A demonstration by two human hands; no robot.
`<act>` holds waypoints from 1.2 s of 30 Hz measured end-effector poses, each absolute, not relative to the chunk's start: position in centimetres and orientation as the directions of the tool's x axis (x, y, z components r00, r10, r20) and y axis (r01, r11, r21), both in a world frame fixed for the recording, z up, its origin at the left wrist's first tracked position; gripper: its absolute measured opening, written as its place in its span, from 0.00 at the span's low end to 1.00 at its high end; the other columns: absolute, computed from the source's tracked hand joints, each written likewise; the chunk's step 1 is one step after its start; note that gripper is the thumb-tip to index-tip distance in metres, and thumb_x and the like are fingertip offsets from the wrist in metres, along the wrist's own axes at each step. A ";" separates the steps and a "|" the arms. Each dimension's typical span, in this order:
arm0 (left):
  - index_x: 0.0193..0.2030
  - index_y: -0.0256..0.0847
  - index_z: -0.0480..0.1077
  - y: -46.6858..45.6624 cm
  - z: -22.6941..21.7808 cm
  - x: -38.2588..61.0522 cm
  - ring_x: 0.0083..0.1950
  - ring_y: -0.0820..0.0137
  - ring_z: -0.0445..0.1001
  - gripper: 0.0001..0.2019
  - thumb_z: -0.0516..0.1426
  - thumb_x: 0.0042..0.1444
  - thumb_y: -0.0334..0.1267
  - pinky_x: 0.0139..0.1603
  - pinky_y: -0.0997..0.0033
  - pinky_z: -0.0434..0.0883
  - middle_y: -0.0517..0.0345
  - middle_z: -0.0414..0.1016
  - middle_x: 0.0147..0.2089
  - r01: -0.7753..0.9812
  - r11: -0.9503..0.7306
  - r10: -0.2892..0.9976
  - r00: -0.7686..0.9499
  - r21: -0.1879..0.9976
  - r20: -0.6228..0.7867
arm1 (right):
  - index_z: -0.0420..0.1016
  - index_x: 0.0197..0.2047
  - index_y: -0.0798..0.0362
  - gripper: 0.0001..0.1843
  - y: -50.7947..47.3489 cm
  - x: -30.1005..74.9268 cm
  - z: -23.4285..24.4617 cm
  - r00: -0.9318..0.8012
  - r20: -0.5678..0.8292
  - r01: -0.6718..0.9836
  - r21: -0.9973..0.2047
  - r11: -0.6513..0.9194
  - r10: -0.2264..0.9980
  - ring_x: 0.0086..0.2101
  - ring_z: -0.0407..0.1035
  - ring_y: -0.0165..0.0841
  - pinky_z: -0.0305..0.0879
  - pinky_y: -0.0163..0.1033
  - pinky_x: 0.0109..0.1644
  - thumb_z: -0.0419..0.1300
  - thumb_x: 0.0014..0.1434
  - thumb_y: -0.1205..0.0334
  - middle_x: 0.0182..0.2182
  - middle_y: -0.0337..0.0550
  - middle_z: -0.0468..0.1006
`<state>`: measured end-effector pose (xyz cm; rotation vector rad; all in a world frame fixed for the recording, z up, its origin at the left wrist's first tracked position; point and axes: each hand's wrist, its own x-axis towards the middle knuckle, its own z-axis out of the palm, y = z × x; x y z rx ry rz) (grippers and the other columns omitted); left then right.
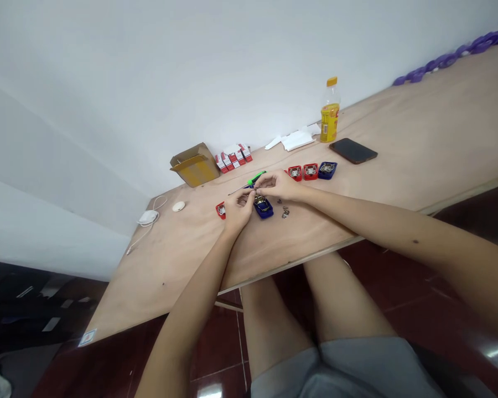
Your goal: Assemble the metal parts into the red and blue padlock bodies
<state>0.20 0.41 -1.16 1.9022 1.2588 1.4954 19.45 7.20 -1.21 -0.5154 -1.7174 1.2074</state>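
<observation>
My left hand (239, 210) and my right hand (279, 186) meet fingertip to fingertip over a blue plastic shell (264, 210) with brassy metal parts inside. The fingers of both are pinched together; whatever lies between them is too small to make out. Behind the fingers rests a screwdriver (255, 178) with a green and black handle, its shaft pointing left. Partly covered by my left hand is a red shell (221, 210) with metal in it. Small loose metal pieces (285, 212) lie on the wood just right of the blue shell.
Red shells (310, 171) and another blue shell (327, 170) line up beyond my right hand. Farther back are an open cardboard box (196, 166), red-white boxes (234, 158), white papers (299, 139), a yellow-labelled bottle (330, 113) and a phone (352, 150). A white cable (148, 217) lies left.
</observation>
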 end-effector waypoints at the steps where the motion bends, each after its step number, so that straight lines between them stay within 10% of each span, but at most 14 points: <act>1: 0.50 0.41 0.80 0.5 -1.1 0.2 0.35 0.68 0.81 0.20 0.66 0.63 0.56 0.35 0.69 0.76 0.52 0.85 0.40 0.359 -0.500 0.845 0.001 0.788 0.535 | 0.87 0.39 0.55 0.17 7.4 19.6 -1.1 -0.442 0.447 -0.187 -0.894 0.408 0.778 0.39 0.81 0.38 0.78 0.43 0.49 0.79 0.49 0.54 0.37 0.46 0.89; 8: 0.41 0.40 0.79 -0.2 -0.5 0.4 0.33 0.69 0.74 0.15 0.63 0.67 0.52 0.37 0.68 0.73 0.54 0.79 0.34 0.501 -0.587 0.784 0.156 0.636 0.601 | 0.84 0.36 0.53 0.19 9.1 21.1 0.3 -0.096 0.344 -0.477 -0.839 0.261 0.934 0.33 0.75 0.31 0.74 0.38 0.39 0.82 0.44 0.54 0.33 0.40 0.85; 13: 0.55 0.43 0.81 -0.9 -0.5 2.0 0.53 0.57 0.80 0.13 0.58 0.72 0.42 0.59 0.52 0.74 0.47 0.85 0.53 0.461 -0.801 0.598 0.639 0.381 0.484 | 0.82 0.34 0.52 0.19 9.4 21.5 0.4 -0.096 0.306 -0.642 -0.746 0.176 0.947 0.35 0.75 0.30 0.74 0.35 0.40 0.83 0.42 0.59 0.32 0.37 0.83; 19: 0.49 0.44 0.83 -0.6 -0.9 2.9 0.51 0.58 0.80 0.13 0.55 0.73 0.36 0.56 0.51 0.74 0.48 0.87 0.51 0.419 -0.867 0.498 0.755 0.270 0.428 | 0.81 0.35 0.52 0.19 9.1 21.1 0.1 -0.171 0.275 -0.631 -0.768 0.110 0.946 0.34 0.76 0.30 0.72 0.34 0.36 0.83 0.43 0.61 0.31 0.37 0.83; 29: 0.41 0.43 0.81 -0.2 -0.2 0.9 0.44 0.62 0.80 0.07 0.62 0.59 0.29 0.51 0.58 0.78 0.52 0.83 0.41 0.501 -0.771 0.616 0.429 0.393 0.661 | 0.83 0.36 0.53 0.20 9.2 21.0 -0.2 -0.200 0.227 -0.602 -0.796 0.063 0.953 0.32 0.76 0.30 0.73 0.35 0.36 0.83 0.41 0.60 0.33 0.39 0.84; 36: 0.44 0.39 0.84 1.4 -1.4 -0.6 0.49 0.61 0.83 0.10 0.64 0.63 0.42 0.53 0.58 0.81 0.46 0.84 0.46 0.321 -0.554 0.806 -0.026 0.769 0.591 | 0.85 0.36 0.55 0.20 8.3 20.6 -0.4 -0.316 0.229 -0.541 -0.841 0.024 0.921 0.35 0.80 0.33 0.78 0.37 0.41 0.85 0.41 0.60 0.33 0.42 0.87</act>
